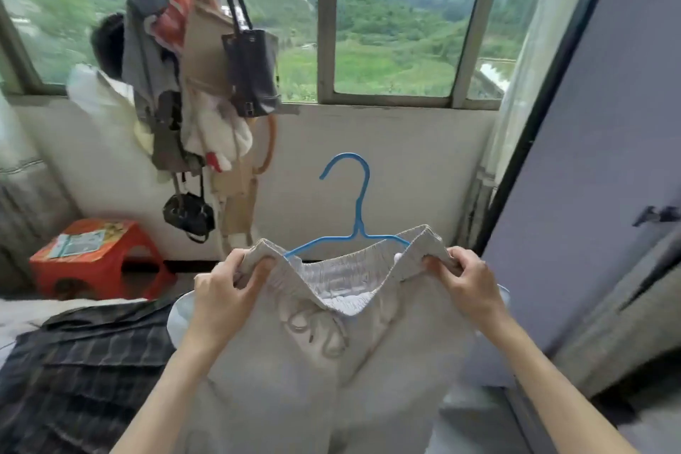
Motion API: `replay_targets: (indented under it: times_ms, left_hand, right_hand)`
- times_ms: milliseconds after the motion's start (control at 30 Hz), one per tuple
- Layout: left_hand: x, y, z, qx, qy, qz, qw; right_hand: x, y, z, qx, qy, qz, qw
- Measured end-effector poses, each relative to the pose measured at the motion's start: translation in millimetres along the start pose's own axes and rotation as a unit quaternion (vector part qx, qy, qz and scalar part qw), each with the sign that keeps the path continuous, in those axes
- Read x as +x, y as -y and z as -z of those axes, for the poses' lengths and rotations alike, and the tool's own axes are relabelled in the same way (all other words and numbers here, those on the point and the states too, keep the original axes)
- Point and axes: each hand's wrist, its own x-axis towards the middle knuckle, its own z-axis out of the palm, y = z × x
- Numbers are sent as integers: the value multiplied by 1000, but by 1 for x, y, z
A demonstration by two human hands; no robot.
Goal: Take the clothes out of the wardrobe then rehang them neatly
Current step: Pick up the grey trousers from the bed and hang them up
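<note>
Hands, our left hand (221, 291) and right hand (466, 284), are pinching the waistband of our pale pants (294, 361) around the blue hanger (355, 210).

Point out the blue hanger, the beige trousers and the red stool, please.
blue hanger (357, 203): head view, on its neck below the hook.
beige trousers (294, 372): head view, on the front fabric below the waistband.
red stool (110, 262): head view, on its front side.

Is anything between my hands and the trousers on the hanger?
Nothing visible. The left hand and right hand each already grip the trousers at the waistband, with the blue hanger inside it.
</note>
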Motion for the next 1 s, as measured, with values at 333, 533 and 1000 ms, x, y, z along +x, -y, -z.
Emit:
replay_targets:
  times_ms: [333, 533, 1000]
  left_hand:
    - [39, -150, -202, -126, 133, -82, 980]
    - [43, -212, -293, -114, 245, -175, 947]
    - [15, -276, -455, -132, 466, -332, 810]
  right_hand:
    - [5, -84, 195, -129, -214, 0, 968]
    - [-30, -119, 258, -201, -222, -138, 944]
    - [-90, -126, 259, -68, -346, -337, 873]
